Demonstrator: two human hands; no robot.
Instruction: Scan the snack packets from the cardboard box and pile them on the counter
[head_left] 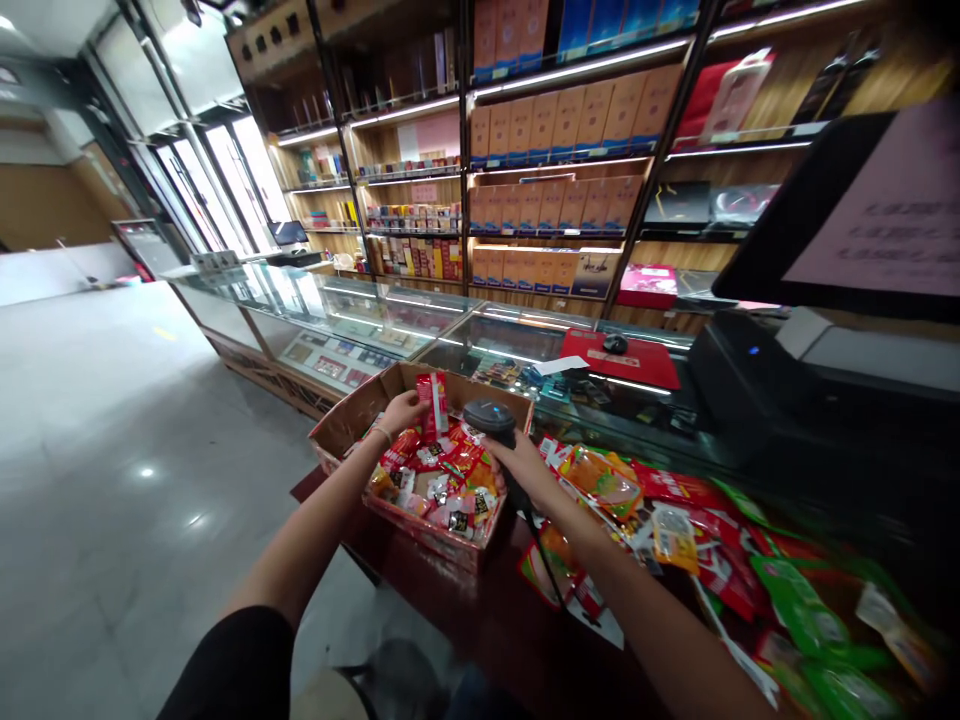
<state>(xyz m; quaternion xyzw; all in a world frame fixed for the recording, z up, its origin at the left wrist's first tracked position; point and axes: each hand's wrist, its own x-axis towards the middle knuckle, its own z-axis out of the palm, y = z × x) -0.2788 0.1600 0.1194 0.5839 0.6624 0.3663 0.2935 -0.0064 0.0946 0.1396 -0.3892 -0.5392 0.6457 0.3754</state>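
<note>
Near the frame's centre, the left hand (405, 411) is pinching a red packet (433, 402) by its edge, probably the surest hold on something light, pliable and slippery; the right hand (519, 465) is gripping a scanner (489, 414).

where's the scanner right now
In the head view, the scanner is near the middle, in the right hand, at the right side of the box, just right of the red packet in the left hand.
</note>
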